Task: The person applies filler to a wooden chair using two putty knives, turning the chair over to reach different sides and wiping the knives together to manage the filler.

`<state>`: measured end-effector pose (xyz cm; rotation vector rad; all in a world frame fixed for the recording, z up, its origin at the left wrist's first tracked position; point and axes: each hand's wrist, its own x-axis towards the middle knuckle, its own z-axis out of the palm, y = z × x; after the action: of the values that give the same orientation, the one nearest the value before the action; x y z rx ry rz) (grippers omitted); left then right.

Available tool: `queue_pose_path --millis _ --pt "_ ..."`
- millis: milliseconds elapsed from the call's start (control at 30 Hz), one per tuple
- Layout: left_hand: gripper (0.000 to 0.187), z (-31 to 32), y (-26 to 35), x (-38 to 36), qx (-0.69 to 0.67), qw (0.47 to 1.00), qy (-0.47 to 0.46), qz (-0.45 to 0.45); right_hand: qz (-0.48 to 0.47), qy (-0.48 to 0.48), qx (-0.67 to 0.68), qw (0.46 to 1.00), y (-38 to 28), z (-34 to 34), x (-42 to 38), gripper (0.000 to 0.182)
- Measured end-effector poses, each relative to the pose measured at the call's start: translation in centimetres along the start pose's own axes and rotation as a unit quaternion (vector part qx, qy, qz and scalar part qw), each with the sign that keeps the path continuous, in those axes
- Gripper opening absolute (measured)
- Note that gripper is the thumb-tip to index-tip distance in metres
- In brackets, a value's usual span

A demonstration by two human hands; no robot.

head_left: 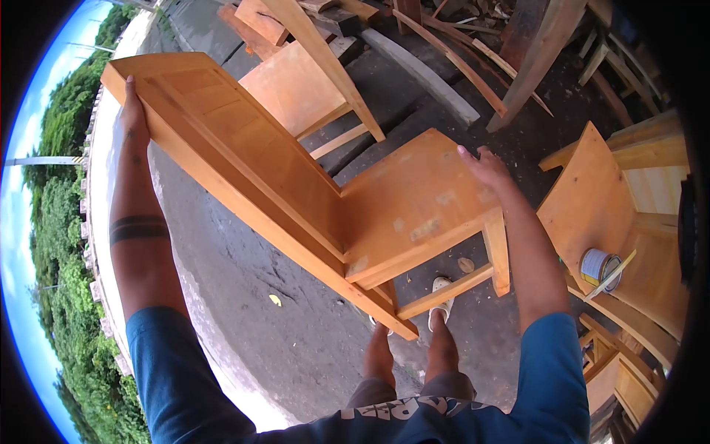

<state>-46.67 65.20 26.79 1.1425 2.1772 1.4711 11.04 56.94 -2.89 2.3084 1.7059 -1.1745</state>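
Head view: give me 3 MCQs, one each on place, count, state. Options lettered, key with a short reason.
1. Where does the open tin sit?
A. on the seat of the chair at the right
B. on the ground by the feet
C. on the held chair

2. How many hands are on the held chair?
A. none
B. one
C. two

3. How is the held chair?
A. upright on the ground
B. lifted and tilted
C. broken apart

Key:
1 A: the tin rests on the right chair.
2 C: left hand on the backrest top, right hand on the seat edge.
3 B: the held chair hangs tilted above the feet.
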Motion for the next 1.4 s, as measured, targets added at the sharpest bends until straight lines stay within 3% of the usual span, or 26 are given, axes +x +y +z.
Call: queue_pose_path --millis 133,233,267,300,333,433,500,567,600,633,667,700,733,767,833,900,967,1000,1100,1233,1267,1400 --pt "0.088 -0.6 -0.8 -0.2 0.007 1.000 -0.021 -0.012 -0.022 0.036 0.017 0.999 0.8 1.0 1.4 0.091" --pt "0.085 -1.2 -1.9 -0.1 -0.091 0.990 -0.099 0.032 -0.111 0.117 0.246 0.956 1.7 0.2 1.5 0.073" --pt "0.084 -0.5 -0.3 -4.5 -0.128 0.987 -0.101 -0.001 -0.144 0.154 0.307 0.928 2.7 -0.2 0.1 0.063" --pt "0.086 -1.6 -1.9 -4.0 -0.173 0.973 -0.136 -0.068 -0.180 0.194 0.362 0.894 2.7 -1.0 -1.5 0.053" --pt "0.088 -1.4 -1.5 -8.0 -0.149 0.979 -0.052 -0.132 -0.217 0.234 0.414 0.852 2.7 -1.7 -2.9 0.043" --pt "0.081 -5.7 -11.0 -15.7 -0.100 0.980 -0.085 -0.147 -0.262 0.293 0.507 0.767 5.6 -1.4 -11.4 0.021" --pt "0.071 -9.6 -20.3 -25.6 0.033 0.960 -0.164 -0.225 -0.227 0.308 0.485 0.786 10.9 1.5 -15.6 0.016" --pt "0.057 -14.2 -28.6 -38.9 0.226 0.862 -0.314 -0.327 -0.145 0.271 0.482 0.820 16.2 5.7 -19.4 0.014" --pt "0.050 -17.5 -33.2 -46.2 0.287 0.782 -0.395 -0.388 -0.096 0.233 0.482 0.839 19.0 8.1 -21.3 0.014" --pt "0.046 -21.1 -37.1 -53.8 0.381 0.706 -0.500 -0.327 -0.048 0.194 0.480 0.854 21.9 10.9 -23.1 0.014" --pt "0.046 -22.7 -36.2 -60.6 0.452 0.617 -0.582 -0.277 -0.006 0.129 0.467 0.875 25.6 14.0 -25.0 0.015" --pt "0.053 -22.9 -34.5 -66.0 0.439 0.528 -0.647 -0.332 0.036 0.061 0.451 0.890 29.4 17.0 -27.2 0.017" --pt "0.052 -23.7 -34.5 -71.3 0.406 0.482 -0.671 -0.391 0.060 0.017 0.434 0.899 32.7 19.6 -29.7 0.018" --pt "0.048 -23.8 -33.2 -75.7 0.347 0.506 -0.624 -0.484 0.080 -0.024 0.418 0.905 35.6 21.6 -32.0 0.020" --pt "0.041 -22.7 -30.3 -81.2 0.232 0.581 -0.606 -0.492 0.118 -0.065 0.313 0.940 39.8 23.8 -36.5 0.017" --pt "0.035 -22.4 -30.7 -84.8 0.172 0.632 -0.592 -0.470 0.147 -0.125 0.145 0.970 45.7 26.5 -40.4 0.026" --pt "0.034 -18.8 -27.9 -83.6 0.125 0.635 -0.485 -0.588 0.149 -0.224 0.005 0.963 49.6 28.2 -42.5 0.034" --pt "0.034 -17.8 -27.9 -83.1 0.117 0.674 -0.470 -0.558 0.147 -0.266 -0.066 0.950 51.3 29.1 -43.4 0.039" --pt "0.036 -16.9 -28.7 -81.3 0.097 0.778 -0.420 -0.457 0.240 -0.169 0.139 0.946 55.6 31.5 -46.6 0.043" --pt "0.032 -20.1 -27.5 -82.8 0.081 0.866 -0.283 -0.404 0.066 -0.012 0.254 0.965 61.9 33.1 -52.2 0.025" --pt "0.031 -21.4 -27.3 -84.6 0.105 0.863 -0.261 -0.419 0.210 -0.093 0.286 0.930 61.2 30.8 -53.3 0.017" --pt "0.029 -26.9 -27.7 -94.9 0.169 0.754 -0.384 -0.506 0.252 -0.094 0.270 0.925 67.3 29.5 -58.4 0.016"
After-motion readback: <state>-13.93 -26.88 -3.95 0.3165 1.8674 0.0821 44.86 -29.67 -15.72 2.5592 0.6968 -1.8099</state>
